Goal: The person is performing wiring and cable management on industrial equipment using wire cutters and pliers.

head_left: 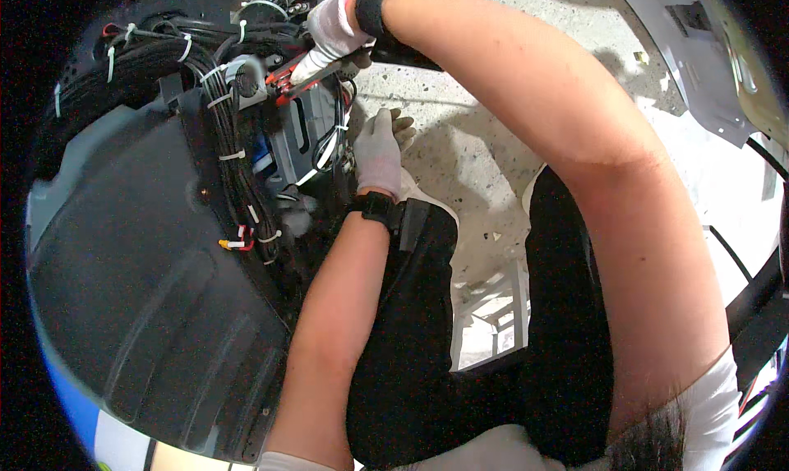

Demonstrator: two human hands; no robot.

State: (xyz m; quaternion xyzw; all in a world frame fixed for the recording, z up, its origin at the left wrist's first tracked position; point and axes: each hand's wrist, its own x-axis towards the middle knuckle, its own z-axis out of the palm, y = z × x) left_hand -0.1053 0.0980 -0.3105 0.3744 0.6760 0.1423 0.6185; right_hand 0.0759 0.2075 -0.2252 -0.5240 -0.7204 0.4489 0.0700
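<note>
My right hand (335,29), in a light glove, reaches in from the upper right to the wiring. Its fingers are closed round a pair of red-and-black pliers (306,83), whose jaw end is hard to make out. The pliers lie against a grey metal bracket (306,130), beside a thick bundle of black cables (226,130) bound with white cable ties. Lower down, my gloved left hand (380,152) is beside the bracket's right edge, over the floor. Its fingers are loosely stretched and slightly bent, with nothing seen in them. Several thin wires (339,130) hang between bracket and left hand.
A large dark moulded panel (140,274) fills the left side. A small connector with yellow, white and red parts (237,242) hangs on the cable bundle. More tied cables (156,39) curve along the top left. A grey metal panel (699,68) stands at the upper right, above speckled floor (485,142).
</note>
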